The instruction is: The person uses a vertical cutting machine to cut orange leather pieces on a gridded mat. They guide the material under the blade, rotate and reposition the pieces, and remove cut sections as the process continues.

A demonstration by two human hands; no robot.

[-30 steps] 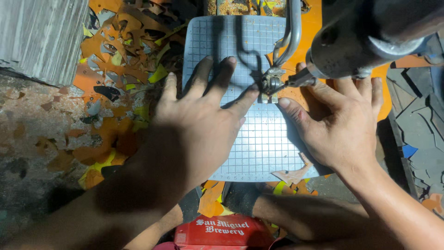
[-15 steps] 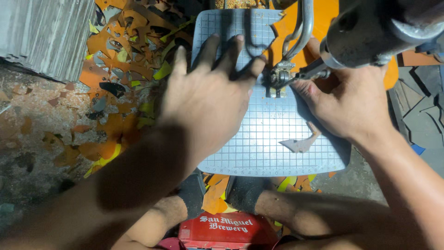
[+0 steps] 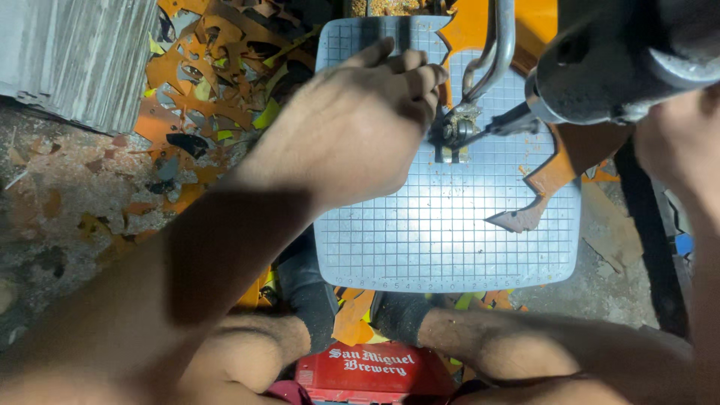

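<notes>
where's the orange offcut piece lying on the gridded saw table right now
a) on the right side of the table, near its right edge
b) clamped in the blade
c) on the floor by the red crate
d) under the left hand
a: the orange offcut lies flat on the right part of the gridded saw table, apart from the left hand and the blade clamp.

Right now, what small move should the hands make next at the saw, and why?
Probably the left hand should draw back from the blade: its fingertips lie close beside it, and the orange offcut lies loose on the gridded table.
</notes>
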